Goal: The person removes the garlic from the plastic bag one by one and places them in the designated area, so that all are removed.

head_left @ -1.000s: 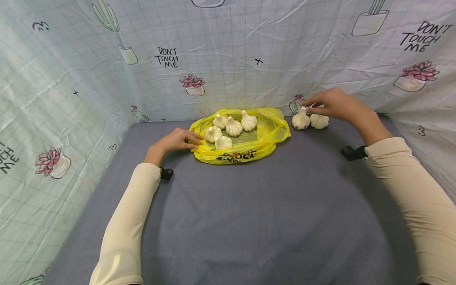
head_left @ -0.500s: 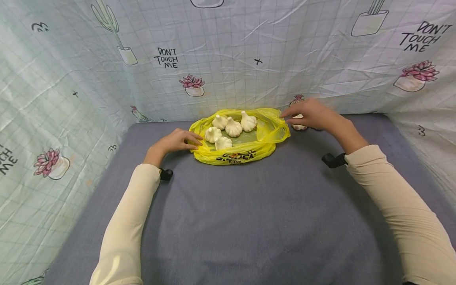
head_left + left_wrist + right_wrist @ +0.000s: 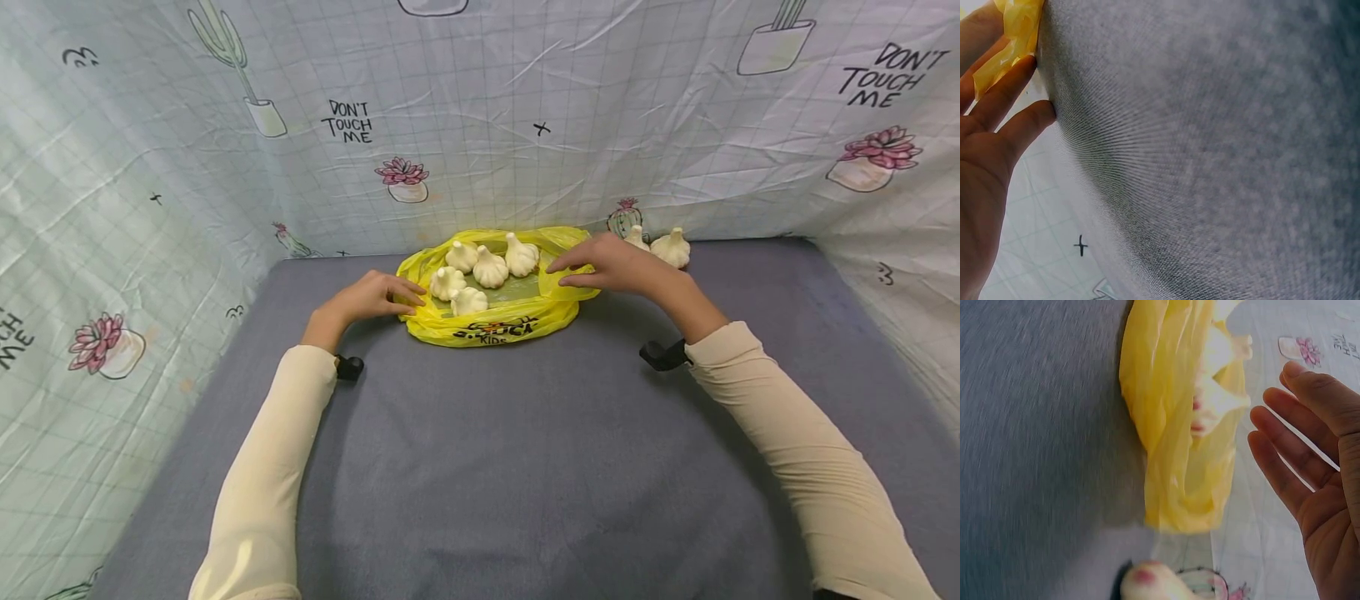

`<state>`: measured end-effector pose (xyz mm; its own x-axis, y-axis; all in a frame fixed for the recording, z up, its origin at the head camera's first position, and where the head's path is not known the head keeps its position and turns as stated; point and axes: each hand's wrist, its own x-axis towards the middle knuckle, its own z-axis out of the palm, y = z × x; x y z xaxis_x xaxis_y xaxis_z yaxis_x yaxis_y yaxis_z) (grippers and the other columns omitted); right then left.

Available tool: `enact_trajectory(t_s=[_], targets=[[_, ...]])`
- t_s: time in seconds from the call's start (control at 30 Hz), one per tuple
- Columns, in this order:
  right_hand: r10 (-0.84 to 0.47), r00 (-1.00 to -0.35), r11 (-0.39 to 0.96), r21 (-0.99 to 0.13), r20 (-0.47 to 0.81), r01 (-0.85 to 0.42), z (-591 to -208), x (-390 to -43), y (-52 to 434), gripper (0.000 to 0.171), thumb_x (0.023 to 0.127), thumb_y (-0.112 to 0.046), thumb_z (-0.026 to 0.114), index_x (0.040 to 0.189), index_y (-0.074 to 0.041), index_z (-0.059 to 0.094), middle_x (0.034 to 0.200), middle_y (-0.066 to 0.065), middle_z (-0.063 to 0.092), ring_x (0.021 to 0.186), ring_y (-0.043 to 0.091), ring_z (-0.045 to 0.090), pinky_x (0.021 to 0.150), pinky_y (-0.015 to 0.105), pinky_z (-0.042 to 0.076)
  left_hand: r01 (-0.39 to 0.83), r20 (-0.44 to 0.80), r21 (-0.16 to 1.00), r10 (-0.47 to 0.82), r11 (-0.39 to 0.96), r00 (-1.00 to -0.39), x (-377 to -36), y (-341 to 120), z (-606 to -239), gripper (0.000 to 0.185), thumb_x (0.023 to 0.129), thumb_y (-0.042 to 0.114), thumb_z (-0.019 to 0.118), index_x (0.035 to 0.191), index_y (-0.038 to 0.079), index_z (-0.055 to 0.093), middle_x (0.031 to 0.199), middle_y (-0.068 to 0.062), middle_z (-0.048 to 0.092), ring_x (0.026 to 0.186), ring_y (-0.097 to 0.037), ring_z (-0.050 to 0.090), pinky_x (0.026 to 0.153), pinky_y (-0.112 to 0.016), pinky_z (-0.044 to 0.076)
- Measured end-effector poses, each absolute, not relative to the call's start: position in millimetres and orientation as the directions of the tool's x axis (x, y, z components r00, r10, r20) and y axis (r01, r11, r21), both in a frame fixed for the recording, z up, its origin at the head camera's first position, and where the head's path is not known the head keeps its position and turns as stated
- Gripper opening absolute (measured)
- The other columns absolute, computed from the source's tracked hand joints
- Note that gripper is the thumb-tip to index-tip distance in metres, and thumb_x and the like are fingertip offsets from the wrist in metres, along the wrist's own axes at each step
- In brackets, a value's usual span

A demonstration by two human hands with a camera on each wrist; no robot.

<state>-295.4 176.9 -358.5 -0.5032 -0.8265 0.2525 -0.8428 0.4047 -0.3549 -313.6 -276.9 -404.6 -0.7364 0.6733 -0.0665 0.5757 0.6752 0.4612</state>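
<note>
Far on the table (image 3: 487, 467), the bag (image 3: 517, 331) holds 5 garlics (image 3: 491, 268); 2 others (image 3: 672, 247) sit outside, right. Left hand (image 3: 367, 297) pinches its left rim; right hand (image 3: 618, 265), spread, empty, could snag its slack film, spilling garlics.

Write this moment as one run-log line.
left hand: touching yellow bag, left end; right hand: empty, by bag's right end; inside: five garlic bulbs; right of bag: two bulbs

Plain cream sleeves (image 3: 258, 467) end in cuffs (image 3: 722, 342) behind the left grip (image 3: 367, 298) and right grip (image 3: 618, 265); the right sleeve is finely wrinkled. Small rounded black pieces (image 3: 350, 367) project at the cuffs, just behind each grip.
</note>
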Motion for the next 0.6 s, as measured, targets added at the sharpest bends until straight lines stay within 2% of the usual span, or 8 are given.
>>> enact_trajectory(t_s=[0.13,0.4,0.6], targets=[[-0.834,-0.487,0.39,-0.348,0.259,-0.853,-362,-296,163,0.029,0.097,-0.012,0.071,0.124,-0.004,0.073,0.12,0.014,0.073,0.096,0.03,0.074,0.081,0.05,0.057,0.576,-0.073,0.457,0.674,0.678,-0.736,-314,-277,-405,0.025,0.096,0.024,0.073,0.119,0.016,0.078,0.137,-0.004,0.066,0.13,-0.029,0.058,0.085,-0.036,0.047],[-0.841,-0.481,0.361,-0.405,0.248,-0.84,-364,-296,134,0.029,0.099,-0.015,0.068,0.126,-0.006,0.073,0.122,0.013,0.072,0.101,0.03,0.072,0.086,0.05,0.055,0.562,-0.07,0.456,0.658,0.69,-0.75,-314,-276,-405,0.025,0.095,0.023,0.075,0.118,0.018,0.079,0.136,-0.001,0.066,0.131,-0.026,0.058,0.093,-0.04,0.048],[-0.848,-0.488,0.346,-0.48,0.209,-0.806,-370,-297,111,0.03,0.1,-0.018,0.067,0.129,-0.009,0.072,0.124,0.011,0.072,0.107,0.027,0.071,0.091,0.048,0.054,0.558,-0.069,0.464,0.656,0.688,-0.752,-313,-276,-407,0.024,0.095,0.023,0.075,0.118,0.019,0.079,0.136,0.0,0.067,0.13,-0.025,0.058,0.085,-0.037,0.047]])
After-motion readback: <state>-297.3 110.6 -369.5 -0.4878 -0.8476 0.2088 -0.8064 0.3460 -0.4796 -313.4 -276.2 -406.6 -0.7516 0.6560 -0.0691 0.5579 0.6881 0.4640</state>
